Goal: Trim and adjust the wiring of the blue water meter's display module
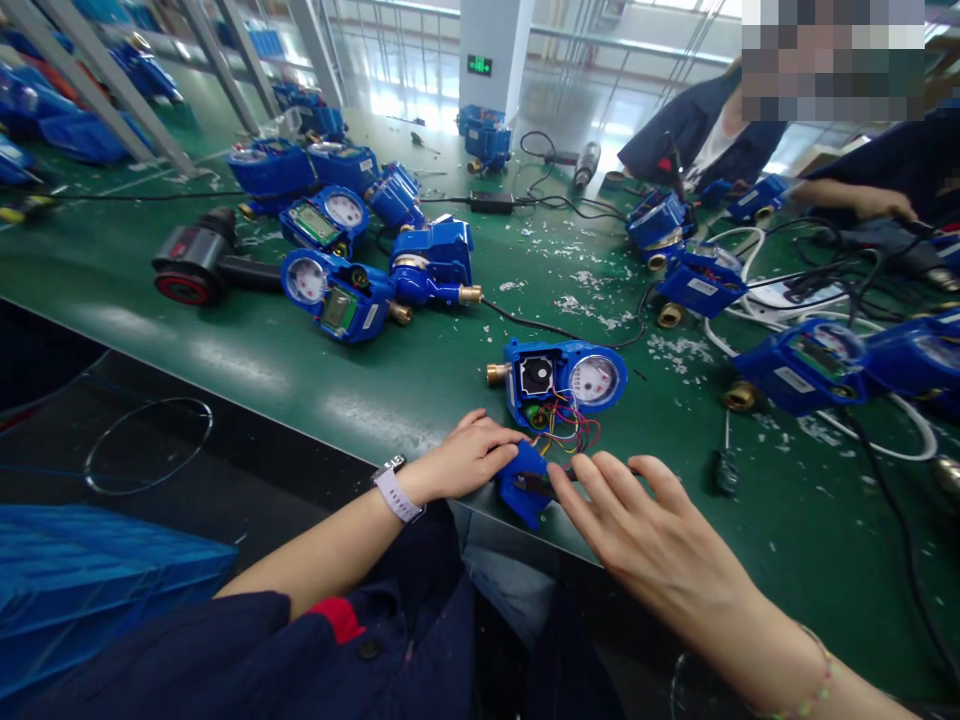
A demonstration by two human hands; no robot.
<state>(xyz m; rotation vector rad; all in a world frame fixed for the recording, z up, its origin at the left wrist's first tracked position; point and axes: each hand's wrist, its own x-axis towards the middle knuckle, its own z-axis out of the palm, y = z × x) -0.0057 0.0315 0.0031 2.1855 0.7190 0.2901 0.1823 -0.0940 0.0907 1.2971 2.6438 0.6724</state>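
Observation:
At the table's front edge, my left hand [480, 455] is closed on a blue plastic meter cover [525, 460], fingers on its left side. My right hand [637, 520] is closed around a dark hand tool [538, 484], whose tip lies against the cover. It looks like pliers, but the fingers hide most of it. Just beyond, an opened blue water meter [517, 408] lies with its round dial [594, 378] to the right and a brass fitting [496, 375] to the left. Thin coloured wires [574, 425] run from the meter toward the cover.
Several blue meters [341, 300] and a cordless power tool [191, 262] lie to the left. More meters [799, 365], cables [750, 260] and a screwdriver [724, 470] are on the right. White scraps [592, 305] litter the table [420, 375]. Co-workers [712, 130] are across it.

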